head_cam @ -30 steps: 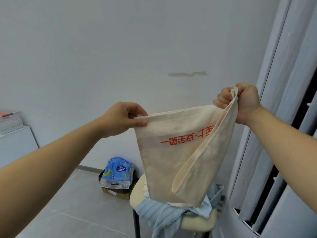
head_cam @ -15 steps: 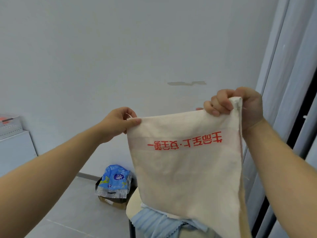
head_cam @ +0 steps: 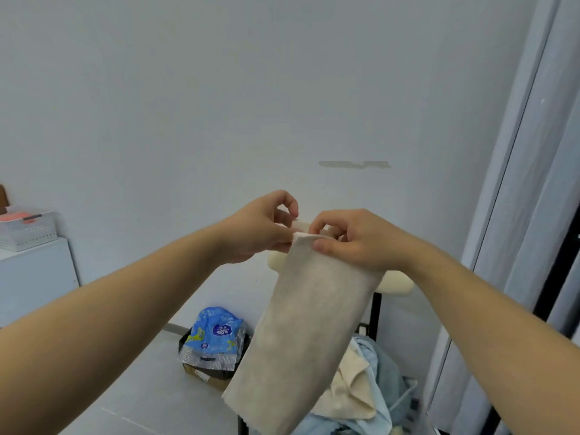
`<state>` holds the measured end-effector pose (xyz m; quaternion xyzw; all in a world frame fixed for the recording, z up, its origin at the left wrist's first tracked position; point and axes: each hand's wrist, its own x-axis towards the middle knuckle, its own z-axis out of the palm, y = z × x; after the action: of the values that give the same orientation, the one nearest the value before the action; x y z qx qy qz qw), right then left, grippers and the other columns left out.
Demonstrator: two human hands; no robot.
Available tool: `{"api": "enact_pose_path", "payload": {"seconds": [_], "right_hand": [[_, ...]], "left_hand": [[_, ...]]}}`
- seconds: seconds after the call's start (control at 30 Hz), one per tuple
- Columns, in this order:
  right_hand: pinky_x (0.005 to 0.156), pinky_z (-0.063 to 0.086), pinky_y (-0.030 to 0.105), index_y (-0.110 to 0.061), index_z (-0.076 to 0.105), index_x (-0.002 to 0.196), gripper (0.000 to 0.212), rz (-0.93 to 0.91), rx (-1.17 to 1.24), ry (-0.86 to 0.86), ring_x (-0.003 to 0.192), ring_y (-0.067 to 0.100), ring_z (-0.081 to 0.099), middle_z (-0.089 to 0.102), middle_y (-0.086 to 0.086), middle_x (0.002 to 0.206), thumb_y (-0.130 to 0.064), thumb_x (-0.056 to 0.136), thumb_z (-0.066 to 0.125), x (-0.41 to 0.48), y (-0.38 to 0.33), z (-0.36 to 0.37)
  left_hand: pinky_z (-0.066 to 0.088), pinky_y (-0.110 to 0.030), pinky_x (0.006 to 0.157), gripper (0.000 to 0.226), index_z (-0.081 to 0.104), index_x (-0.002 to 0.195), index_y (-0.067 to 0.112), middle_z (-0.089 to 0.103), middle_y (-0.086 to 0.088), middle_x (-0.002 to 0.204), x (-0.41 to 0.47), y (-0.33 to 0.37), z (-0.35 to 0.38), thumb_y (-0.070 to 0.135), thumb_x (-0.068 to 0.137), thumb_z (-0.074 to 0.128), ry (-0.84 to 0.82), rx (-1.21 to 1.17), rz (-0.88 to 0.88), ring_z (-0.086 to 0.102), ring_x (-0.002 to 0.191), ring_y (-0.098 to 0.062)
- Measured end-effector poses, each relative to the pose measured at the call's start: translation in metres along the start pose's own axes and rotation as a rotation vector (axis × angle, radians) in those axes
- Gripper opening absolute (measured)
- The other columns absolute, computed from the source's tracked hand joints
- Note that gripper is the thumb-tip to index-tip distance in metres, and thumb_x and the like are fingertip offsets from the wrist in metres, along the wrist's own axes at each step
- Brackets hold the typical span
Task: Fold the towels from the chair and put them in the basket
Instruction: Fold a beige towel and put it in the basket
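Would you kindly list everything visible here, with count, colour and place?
held towel: one, beige, hanging folded at centre
towel pile: several, light blue and cream, on chair
chair: one, cream back, black frame, behind held towel
packet: one, blue and silver, atop box
box: one, brown, floor
basket: one, white, on cabinet, left
cabinet: one, white, left
curtain: one, pale grey, right
left hand: pinches held towel's top
right hand: pinches held towel's top

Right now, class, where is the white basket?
In the head view, the white basket sits at the far left edge on top of the white cabinet, well left of the left hand pinching the cream towel.
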<state>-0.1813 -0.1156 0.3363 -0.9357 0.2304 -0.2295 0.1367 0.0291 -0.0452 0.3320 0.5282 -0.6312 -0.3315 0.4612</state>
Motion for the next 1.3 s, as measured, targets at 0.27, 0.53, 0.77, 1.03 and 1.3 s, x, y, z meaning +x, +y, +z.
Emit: {"api": "enact_pose_path", "payload": {"seconds": [0.27, 0.53, 0.77, 1.03, 1.3], "right_hand": [[0.081, 0.054, 0.035, -0.039, 0.064, 0.098, 0.01, 0.063, -0.025, 0.05, 0.077, 0.006, 0.062, 0.067, -0.007, 0.075, -0.048, 0.093, 0.063, 0.0, 0.012, 0.008], [0.073, 0.053, 0.034, -0.038, 0.062, 0.091, 0.019, 0.064, -0.008, 0.098, 0.068, 0.007, 0.06, 0.067, -0.007, 0.071, -0.056, 0.089, 0.063, 0.002, 0.012, 0.013], [0.069, 0.049, 0.031, -0.035, 0.062, 0.089, 0.029, 0.126, -0.03, 0.029, 0.073, 0.008, 0.061, 0.066, -0.008, 0.074, -0.064, 0.089, 0.058, 0.001, 0.007, 0.021], [0.066, 0.049, 0.039, -0.019, 0.057, 0.074, 0.052, -0.082, -0.475, -0.497, 0.069, 0.016, 0.056, 0.06, -0.001, 0.074, -0.07, 0.086, 0.054, -0.021, -0.024, 0.022], [0.091, 0.04, 0.032, -0.018, 0.071, 0.08, 0.056, -0.361, -0.409, -0.371, 0.098, 0.007, 0.053, 0.062, -0.011, 0.094, -0.066, 0.092, 0.045, -0.028, -0.054, 0.008]], "left_hand": [[0.06, -0.037, 0.083, 0.011, 0.067, 0.1, 0.0, 0.063, -0.021, 0.102, -0.004, -0.001, 0.005, -0.006, 0.094, 0.059, -0.021, -0.001, 0.044, 0.068, 0.088, -0.028], [0.057, -0.033, 0.07, 0.028, 0.07, 0.096, 0.02, 0.071, -0.005, 0.102, -0.009, -0.008, 0.014, 0.03, 0.076, 0.086, 0.064, 0.327, 0.156, 0.069, 0.072, -0.015], [0.052, -0.026, 0.066, 0.017, 0.07, 0.088, 0.022, 0.068, 0.009, 0.084, 0.0, -0.013, 0.006, 0.016, 0.079, 0.083, 0.064, 0.502, 0.176, 0.064, 0.065, -0.007], [0.054, -0.04, 0.07, 0.014, 0.066, 0.083, 0.017, 0.065, 0.017, 0.068, 0.005, -0.018, -0.039, 0.011, 0.083, 0.079, -0.029, 0.598, 0.138, 0.059, 0.066, -0.013], [0.052, -0.053, 0.079, 0.017, 0.065, 0.084, 0.012, 0.072, 0.004, 0.087, 0.001, -0.04, -0.052, 0.005, 0.079, 0.08, -0.166, 0.388, 0.02, 0.066, 0.078, -0.016]]}}
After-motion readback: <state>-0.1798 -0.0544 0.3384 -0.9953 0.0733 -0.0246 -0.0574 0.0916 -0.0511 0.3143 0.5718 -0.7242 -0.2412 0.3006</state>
